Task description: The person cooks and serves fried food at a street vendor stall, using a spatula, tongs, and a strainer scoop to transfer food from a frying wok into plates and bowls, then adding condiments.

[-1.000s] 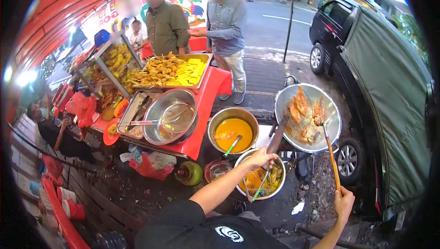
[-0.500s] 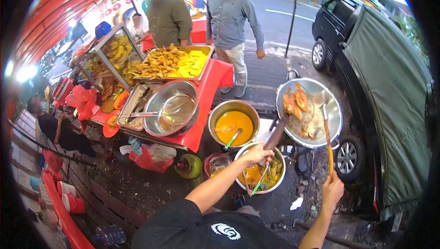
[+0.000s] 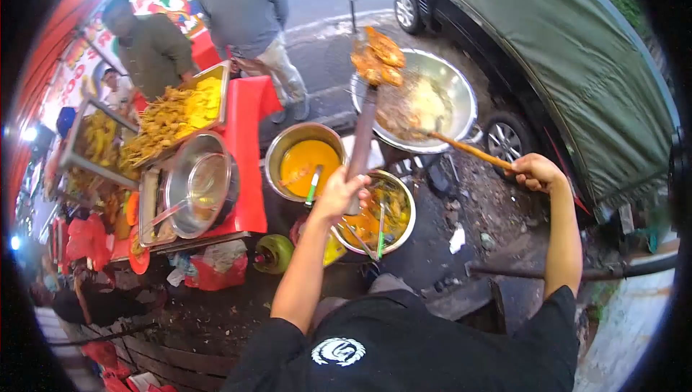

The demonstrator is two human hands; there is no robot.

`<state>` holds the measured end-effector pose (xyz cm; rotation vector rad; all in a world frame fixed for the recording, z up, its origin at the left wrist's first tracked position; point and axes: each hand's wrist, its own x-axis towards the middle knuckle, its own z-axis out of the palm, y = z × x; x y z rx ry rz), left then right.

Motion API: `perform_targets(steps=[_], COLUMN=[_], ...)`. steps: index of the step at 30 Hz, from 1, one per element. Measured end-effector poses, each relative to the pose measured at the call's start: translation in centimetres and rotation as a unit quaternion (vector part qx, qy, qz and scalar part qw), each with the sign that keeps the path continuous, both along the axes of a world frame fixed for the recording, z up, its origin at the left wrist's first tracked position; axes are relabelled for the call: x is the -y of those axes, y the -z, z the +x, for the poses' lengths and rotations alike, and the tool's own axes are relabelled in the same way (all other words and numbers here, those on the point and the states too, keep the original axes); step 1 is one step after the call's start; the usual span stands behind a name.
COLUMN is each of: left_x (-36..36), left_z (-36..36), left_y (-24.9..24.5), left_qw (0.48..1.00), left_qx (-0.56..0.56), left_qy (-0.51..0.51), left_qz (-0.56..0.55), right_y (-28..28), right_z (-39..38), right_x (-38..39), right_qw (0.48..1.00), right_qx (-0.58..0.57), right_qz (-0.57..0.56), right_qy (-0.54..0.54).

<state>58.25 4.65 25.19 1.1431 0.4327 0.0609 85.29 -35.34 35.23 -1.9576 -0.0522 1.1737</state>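
Note:
My left hand (image 3: 340, 194) is closed around the thick dark handle of a strainer (image 3: 363, 129). Several browned fried chicken pieces (image 3: 380, 54) rest at its far end, raised over the left rim of a wide metal wok (image 3: 465, 89). Pale foam and bubbling oil (image 3: 425, 107) show inside the wok. With my right hand (image 3: 537, 172) I grip the wooden handle of a spatula (image 3: 472, 150); its head is down in the oil and hard to make out.
Below the wok stand a pot (image 3: 271, 157) of orange liquid and a bowl (image 3: 413, 212) of yellowish food with utensils. Left is a red-covered table (image 3: 251, 139) bearing a tray and a steel basin (image 3: 173, 183). Two people stand behind it; a covered vehicle (image 3: 533, 53) is at right.
The strainer with the chicken has risen from inside the wok to its left rim. The spatula handle has swung from upright to slanting right. My view has turned right.

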Motion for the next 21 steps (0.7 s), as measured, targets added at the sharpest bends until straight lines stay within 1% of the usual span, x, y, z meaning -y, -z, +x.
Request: perform_targets(steps=[1,2,3,4,6,7,8,9,10,11,12,13,14,15,16,17,18,19,21], left_x=[0.1,0.5,0.3,0.2,0.4,0.7,0.8,0.6,0.9,1.1,1.3,1.1,1.1,1.2,1.4,1.7,1.5,1.2,1.1], left_z=[-0.1,-0.3,0.0,-0.2,-0.5,-0.9,-1.1,-1.1,-1.4,-1.6,-1.9,-1.8,-1.8,-1.6,-1.9,-2.4,-2.3,-2.5,-3.0], left_y=[-1.2,-0.8,0.1,0.4,1.5,0.9,0.6,0.8,0.4,0.3,-0.7,-0.5,0.0,-0.2,-0.7,-0.7,-0.8,-0.6,-0.7], left_qw=[0.997,1.0,0.999,1.0,0.999,0.996,0.996,0.996,0.996,0.998,0.999,0.999,0.999,1.0,1.0,0.999,0.998,0.998,0.998], left_qx=[-0.033,-0.001,0.01,0.013,0.041,0.055,0.052,0.059,0.064,0.051,0.034,0.028,0.02,0.004,-0.008,0.006,0.026,0.03,0.027], left_qy=[0.038,0.003,0.009,0.026,0.02,0.025,0.03,0.029,0.031,0.019,0.018,0.016,0.024,0.018,0.008,0.013,0.008,0.015,0.011], left_qz=[0.053,0.021,0.031,0.009,-0.018,-0.07,-0.072,-0.062,-0.057,-0.026,-0.004,0.004,0.007,-0.011,-0.023,-0.043,-0.056,-0.058,-0.057], right_y=[0.6,1.3,1.6,1.1,-0.2,-0.8,-1.5,-1.5,-3.1,-2.9,-4.1,-0.3,-0.7,1.6,4.1,3.1,0.7,1.5,0.7], right_z=[0.6,1.7,2.2,2.3,3.8,4.4,5.1,6.8,5.9,7.3,6.5,10.9,8.6,8.7,9.0,5.4,2.0,2.0,2.7], right_x=[-0.5,-2.5,-4.1,-5.1,-6.8,-7.5,-8.1,-8.4,-9.5,-9.8,-11.0,-10.5,-11.4,-11.2,-10.5,-11.1,-11.9,-11.3,-9.6], right_qw=[0.999,0.996,0.997,0.997,0.992,0.99,0.985,0.975,0.957,0.941,0.908,0.755,0.847,0.771,0.811,0.88,0.895,0.916,0.915], right_qx=[-0.044,-0.083,-0.077,-0.072,-0.097,-0.086,-0.073,-0.036,0.054,0.069,0.184,0.286,0.227,0.314,0.277,0.246,0.245,0.221,0.215], right_qz=[0.002,0.011,0.0,-0.016,-0.06,-0.094,-0.13,-0.182,-0.216,-0.25,-0.247,-0.266,-0.296,-0.252,-0.268,-0.282,-0.273,-0.252,-0.26], right_qy=[0.001,-0.009,-0.023,-0.036,-0.046,-0.066,-0.082,-0.123,-0.183,-0.22,-0.286,-0.527,-0.38,-0.493,-0.44,-0.294,-0.253,-0.22,-0.222])
